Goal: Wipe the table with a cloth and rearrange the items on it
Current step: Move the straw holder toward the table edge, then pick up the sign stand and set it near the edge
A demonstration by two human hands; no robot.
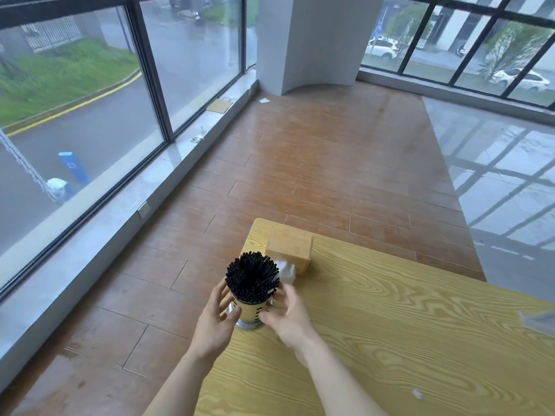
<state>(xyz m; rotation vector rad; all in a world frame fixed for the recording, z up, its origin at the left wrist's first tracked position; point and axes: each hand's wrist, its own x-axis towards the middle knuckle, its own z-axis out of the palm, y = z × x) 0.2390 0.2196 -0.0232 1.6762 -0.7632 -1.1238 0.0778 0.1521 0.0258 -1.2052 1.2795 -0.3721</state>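
Note:
A shiny metal holder [250, 313] packed with black straws [252, 276] stands upright at the left edge of the yellow wooden table [375, 325]. My left hand [214, 319] presses its left side and my right hand [286, 315] its right side, fingers curled around the cylinder. Just behind it, at the table's far left corner, sits a wooden tissue box [289, 247] with a white tissue [285, 270] sticking out of its front. A grey cloth [539, 321] lies at the table's right edge, partly cut off by the frame.
A small white scrap [417, 393] lies on the table near its front. Left of the table the brown wood floor [315, 151] drops away toward a grey window sill [105, 211] and tall windows. A white pillar [309, 40] stands at the back.

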